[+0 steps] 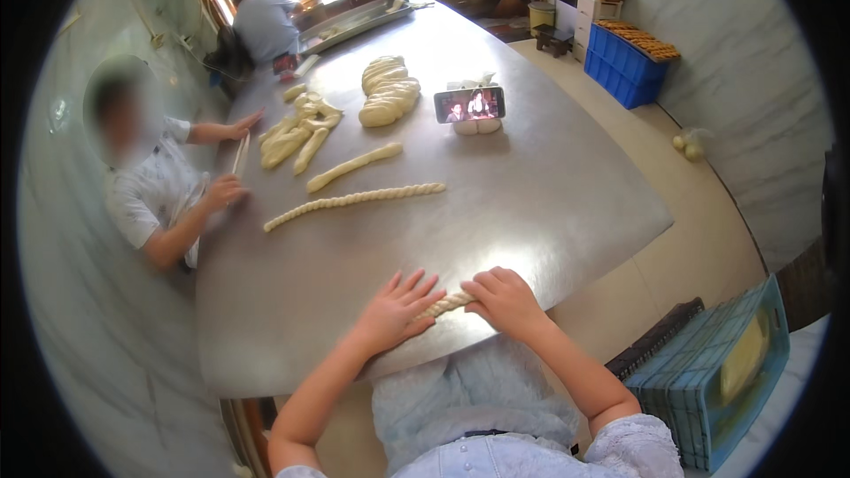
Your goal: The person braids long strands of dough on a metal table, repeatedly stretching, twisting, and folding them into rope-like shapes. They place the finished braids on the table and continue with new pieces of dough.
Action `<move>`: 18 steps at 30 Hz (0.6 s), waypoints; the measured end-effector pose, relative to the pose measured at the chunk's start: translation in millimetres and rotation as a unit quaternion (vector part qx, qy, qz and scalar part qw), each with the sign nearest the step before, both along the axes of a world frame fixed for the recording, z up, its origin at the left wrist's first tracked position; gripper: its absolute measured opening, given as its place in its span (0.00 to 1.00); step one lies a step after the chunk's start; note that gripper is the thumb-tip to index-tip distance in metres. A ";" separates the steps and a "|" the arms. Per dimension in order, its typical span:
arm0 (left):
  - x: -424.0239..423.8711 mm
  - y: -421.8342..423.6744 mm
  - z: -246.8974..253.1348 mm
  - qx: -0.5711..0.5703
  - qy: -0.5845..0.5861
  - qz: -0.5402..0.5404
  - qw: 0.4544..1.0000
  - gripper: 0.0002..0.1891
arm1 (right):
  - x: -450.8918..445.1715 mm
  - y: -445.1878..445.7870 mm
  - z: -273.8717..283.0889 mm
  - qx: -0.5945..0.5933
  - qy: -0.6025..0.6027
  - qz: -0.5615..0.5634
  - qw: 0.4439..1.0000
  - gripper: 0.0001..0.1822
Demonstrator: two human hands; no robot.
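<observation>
A short twisted rope of dough (449,305) lies at the near edge of the metal table (531,212). My left hand (397,311) rests flat with fingers spread over its left end. The fingers of my right hand (503,299) are closed around the right end. Farther up are a long twisted dough strand (355,199) and a smooth dough strip (355,167). Beyond them sit a loose heap of dough pieces (302,126) and a large folded dough mass (388,91). What lies under my left palm is hidden.
A co-worker at the left edge holds a dough strand (241,154). Another person sits at the far left. A phone (469,105) leans on a stand on the table. A long metal tray (355,25) is at the far end. Crates (710,372) stand at my right.
</observation>
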State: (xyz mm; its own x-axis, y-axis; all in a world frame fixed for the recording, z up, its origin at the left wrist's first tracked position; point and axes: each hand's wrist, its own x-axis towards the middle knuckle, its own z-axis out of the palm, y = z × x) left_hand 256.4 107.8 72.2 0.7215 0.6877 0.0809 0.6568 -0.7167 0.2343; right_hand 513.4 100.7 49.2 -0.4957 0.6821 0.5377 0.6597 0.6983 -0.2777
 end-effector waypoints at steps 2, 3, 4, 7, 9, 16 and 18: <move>8.8 13.2 0.7 -0.008 -0.018 -0.012 1.000 0.32 | 0.6 0.9 -4.5 0.004 -0.033 -0.011 0.999 0.16; 14.1 16.8 1.0 -0.013 -0.029 -0.018 0.999 0.32 | -2.3 1.9 -6.1 0.008 -0.059 -0.012 0.998 0.19; 16.3 14.8 3.1 -0.014 -0.036 -0.014 0.999 0.31 | 6.0 5.2 -4.7 0.007 -0.039 -0.010 0.999 0.20; 16.8 10.4 8.8 -0.004 -0.033 -0.014 0.999 0.32 | 40.3 1.6 12.5 -0.012 -0.014 -0.038 0.999 0.21; 21.3 10.5 6.8 0.013 0.000 -0.031 0.999 0.33 | 42.3 -0.9 7.0 -0.032 -0.027 -0.046 0.998 0.23; 4.4 -17.8 14.5 0.057 -0.035 0.111 0.992 0.33 | 44.0 5.1 9.3 -0.093 0.000 -0.023 0.995 0.32; -10.3 -38.0 21.0 0.016 -0.024 0.209 0.977 0.31 | 50.5 -1.0 6.9 -0.111 0.024 -0.077 0.991 0.35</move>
